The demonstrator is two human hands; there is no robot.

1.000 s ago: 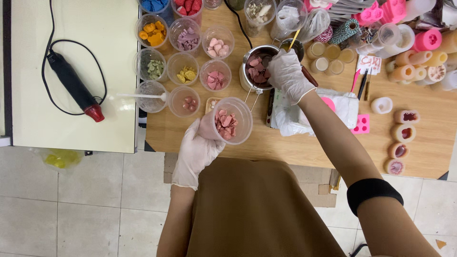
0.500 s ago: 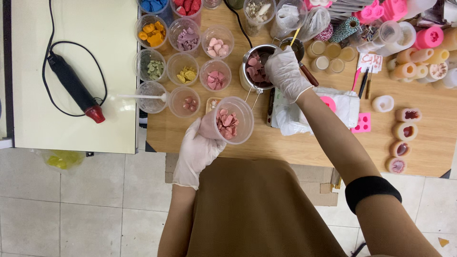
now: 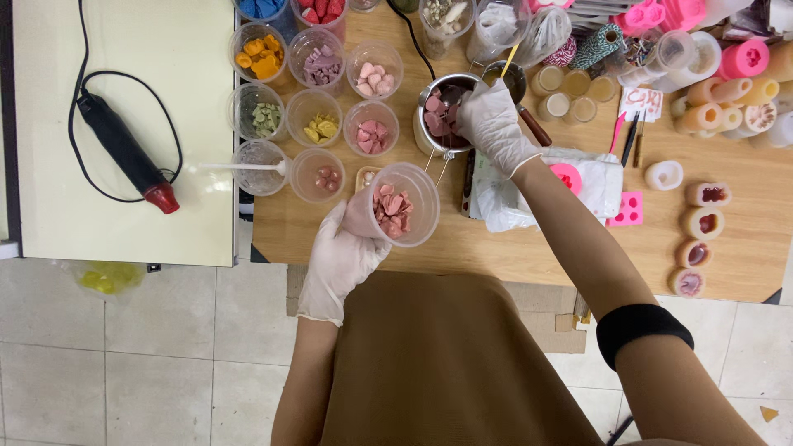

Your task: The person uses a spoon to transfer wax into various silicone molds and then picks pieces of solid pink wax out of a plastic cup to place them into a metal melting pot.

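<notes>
While the gloved left hand [image 3: 343, 256] gripped the tilted cup [image 3: 401, 205] of pink chips at frame centre, mouth angled for easy reach, the right hand [image 3: 493, 124] hovered above the pot [image 3: 442, 116] just above, fingers loosely bunched; whether they pinched a chip, I couldn't tell.

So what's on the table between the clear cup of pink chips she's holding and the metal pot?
In the head view, only thin wire handles lie between the clear cup and the metal pot; otherwise bare wooden table.
</notes>
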